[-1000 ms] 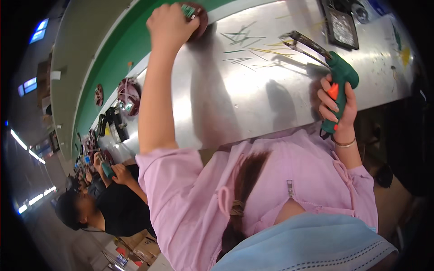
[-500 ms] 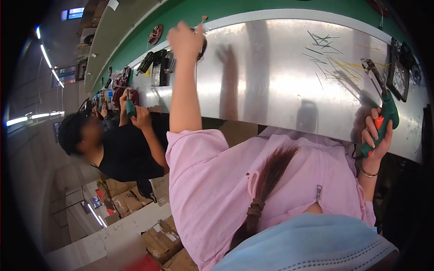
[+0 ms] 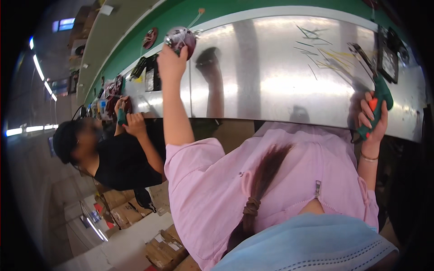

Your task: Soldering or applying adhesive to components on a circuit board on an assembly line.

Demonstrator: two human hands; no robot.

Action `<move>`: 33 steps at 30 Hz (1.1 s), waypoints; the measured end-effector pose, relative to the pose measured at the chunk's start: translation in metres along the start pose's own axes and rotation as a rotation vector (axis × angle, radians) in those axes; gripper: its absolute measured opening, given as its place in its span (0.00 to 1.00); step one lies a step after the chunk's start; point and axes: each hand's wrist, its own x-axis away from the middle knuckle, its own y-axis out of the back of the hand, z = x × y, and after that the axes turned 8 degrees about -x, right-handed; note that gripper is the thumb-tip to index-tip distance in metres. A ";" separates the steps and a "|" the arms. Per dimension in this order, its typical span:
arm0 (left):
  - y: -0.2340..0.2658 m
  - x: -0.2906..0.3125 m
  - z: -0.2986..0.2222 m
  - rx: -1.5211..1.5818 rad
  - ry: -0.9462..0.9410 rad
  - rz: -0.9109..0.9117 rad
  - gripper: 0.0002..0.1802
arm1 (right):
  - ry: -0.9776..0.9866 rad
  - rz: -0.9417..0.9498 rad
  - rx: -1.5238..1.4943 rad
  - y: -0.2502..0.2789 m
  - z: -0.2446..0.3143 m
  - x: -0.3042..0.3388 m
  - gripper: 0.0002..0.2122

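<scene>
At the far left of the metal worktop [image 3: 280, 101], my left hand [image 3: 173, 63] is closed around a round dark-red part [image 3: 180, 38] with a shiny face and thin wires. The part is lifted off the surface, and my palm hides its near side. On the right, my right hand [image 3: 373, 115] wraps round the green handle of a soldering gun [image 3: 383, 97] with an orange trigger. Its metal tip points away, up over the worktop. Several cut green wires [image 3: 309, 34] and yellow wires [image 3: 337, 58] lie loose between the hands, nearer the gun.
Beside the gun tip stands a black tray [image 3: 388, 63] with silvery contents. Another black tray [image 3: 153, 74] is left of my left forearm. One more round red part [image 3: 150, 38] rests on the green strip [image 3: 253, 5]. A co-worker in black [image 3: 122, 158] works at the left.
My left hand has drawn back toward me from the far edge, bringing the round red part with it. The soldering gun stays in my right hand; the whole view has shifted slightly.
</scene>
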 end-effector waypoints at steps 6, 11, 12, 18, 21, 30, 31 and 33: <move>0.071 0.037 -0.112 0.314 -0.736 0.153 0.39 | -0.008 -0.014 0.004 -0.009 -0.002 0.000 0.19; 0.054 0.060 -0.177 0.368 -1.102 0.329 0.35 | -0.004 -0.010 0.018 -0.009 -0.004 -0.004 0.19; 0.050 0.061 -0.182 0.334 -1.234 0.282 0.34 | -0.003 -0.010 0.025 -0.009 -0.005 -0.004 0.19; 0.051 0.071 -0.203 0.372 -0.880 0.061 0.26 | 0.011 0.005 0.036 -0.007 -0.006 -0.003 0.19; 0.058 0.086 -0.227 0.059 -0.656 0.263 0.27 | 0.011 -0.009 0.032 -0.008 -0.006 -0.002 0.19; 0.049 0.091 -0.243 0.247 -0.818 0.111 0.32 | 0.005 -0.012 0.044 -0.010 -0.006 -0.002 0.18; 0.053 0.093 -0.243 0.342 -0.889 0.115 0.33 | 0.004 -0.004 0.045 -0.010 -0.005 -0.002 0.18; 0.058 0.099 -0.244 0.389 -0.932 0.133 0.36 | 0.000 -0.002 0.046 -0.009 -0.005 -0.003 0.18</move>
